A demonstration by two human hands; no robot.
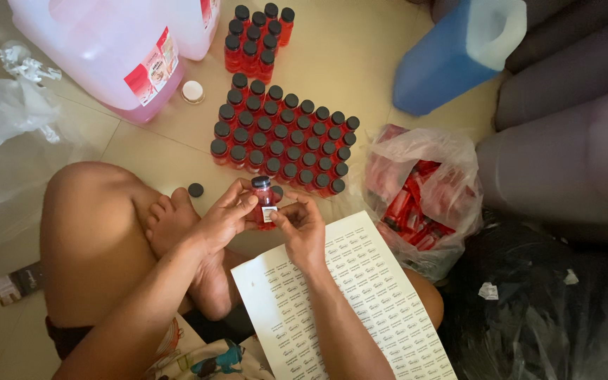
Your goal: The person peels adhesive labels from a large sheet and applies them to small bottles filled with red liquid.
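A small red bottle [264, 202] with a black cap stands upright between my two hands. My left hand [223, 219] grips its side. The fingertips of my right hand [302, 226] press a small white label onto its front. A white sheet of small stickers [346, 302] lies across my lap just below the hands. Beyond the hands, several matching red bottles [283, 137] stand in tight rows on the tiled floor, with a smaller group [256, 39] farther back.
A large pink-liquid jug [103, 49] stands at the back left with a white cap [193, 91] beside it. A blue jug [459, 53] leans at the back right. A plastic bag of red packets [420, 200] sits right. A loose black cap [195, 190] lies near my foot.
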